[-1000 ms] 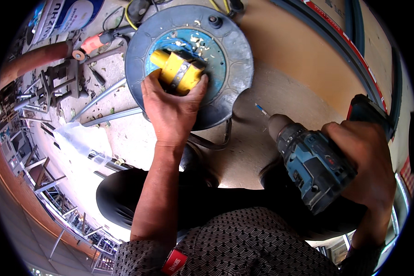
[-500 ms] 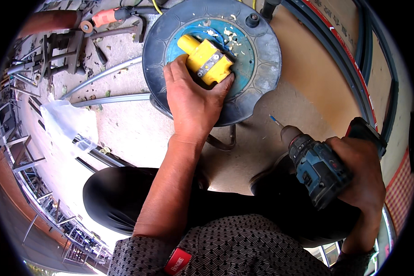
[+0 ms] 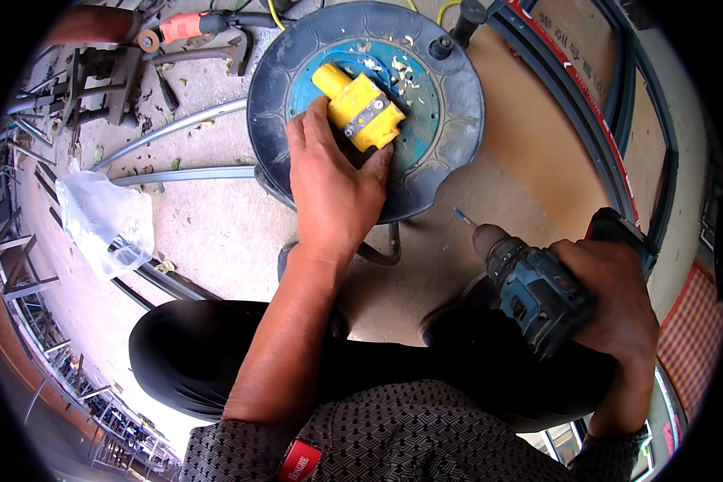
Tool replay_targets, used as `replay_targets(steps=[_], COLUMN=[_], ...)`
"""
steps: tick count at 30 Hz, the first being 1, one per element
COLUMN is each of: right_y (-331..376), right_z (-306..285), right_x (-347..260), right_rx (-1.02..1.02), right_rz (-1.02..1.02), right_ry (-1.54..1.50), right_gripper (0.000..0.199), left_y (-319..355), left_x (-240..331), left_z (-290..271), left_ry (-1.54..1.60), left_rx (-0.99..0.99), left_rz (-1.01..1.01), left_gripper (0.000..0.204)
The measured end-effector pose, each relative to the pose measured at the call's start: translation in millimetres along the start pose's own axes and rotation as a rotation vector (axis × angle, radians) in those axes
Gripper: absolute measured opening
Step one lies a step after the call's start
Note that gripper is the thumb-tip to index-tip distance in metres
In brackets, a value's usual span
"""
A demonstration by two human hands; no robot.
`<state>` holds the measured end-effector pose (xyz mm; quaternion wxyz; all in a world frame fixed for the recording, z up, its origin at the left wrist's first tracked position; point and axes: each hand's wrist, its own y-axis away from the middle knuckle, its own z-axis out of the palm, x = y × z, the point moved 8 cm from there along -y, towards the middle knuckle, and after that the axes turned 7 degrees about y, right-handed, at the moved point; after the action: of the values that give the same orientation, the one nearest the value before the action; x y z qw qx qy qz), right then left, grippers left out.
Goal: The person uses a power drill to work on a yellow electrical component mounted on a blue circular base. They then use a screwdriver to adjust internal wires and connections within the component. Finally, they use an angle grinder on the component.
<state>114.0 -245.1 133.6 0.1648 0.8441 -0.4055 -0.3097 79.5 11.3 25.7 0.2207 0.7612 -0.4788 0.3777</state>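
A yellow plastic housing (image 3: 367,112) with a rounded stub and a grey metal strip held by two screws lies on a round black reel (image 3: 277,76) with a teal middle. My left hand (image 3: 333,165) grips its near side, thumb at the lower right corner, fingers along the left; the fingertips are partly hidden. To the right, over my leg, my right hand (image 3: 606,293) is wrapped round the handle of a blue-and-black cordless drill (image 3: 538,293). Its thin blue-tipped bit (image 3: 464,217) points up and left toward the reel, apart from it.
Yellowish shavings (image 3: 406,76) and a blue wire (image 3: 345,58) lie on the reel, near its upright knob (image 3: 440,48). An orange angle grinder (image 3: 191,28), metal rails (image 3: 189,175) and a clear plastic bag (image 3: 108,221) are on the left. Dark frames (image 3: 566,96) lean at the right.
The drill and my right hand have shifted slightly left, closer to the reel. My left thumb has drawn in a little along the housing. The whole view has moved slightly.
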Motion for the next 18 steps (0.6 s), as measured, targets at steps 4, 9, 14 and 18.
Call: replay_targets(steps=[4, 9, 14, 18], right_y=[0.3, 2.6, 2.5, 2.9], right_z=[0.9, 0.8, 0.9, 2.5], right_x=[0.2, 2.7, 4.7, 7.3], right_rx=[-0.015, -0.022, -0.018, -0.018], right_rz=[0.002, 0.026, 0.025, 0.021], right_ry=[-0.003, 0.025, 0.005, 0.021], right_gripper=[0.027, 0.026, 0.026, 0.026], left_y=[1.4, 2.1, 2.8, 6.2], left_x=[1.0, 2.2, 3.5, 8.1], left_z=[0.6, 2.8, 2.5, 3.8], left_ry=[0.002, 0.024, 0.002, 0.003], left_rx=[0.021, 0.034, 0.040, 0.037], left_rz=[-0.028, -0.053, -0.067, -0.083], left_gripper=[0.082, 0.086, 0.089, 0.089])
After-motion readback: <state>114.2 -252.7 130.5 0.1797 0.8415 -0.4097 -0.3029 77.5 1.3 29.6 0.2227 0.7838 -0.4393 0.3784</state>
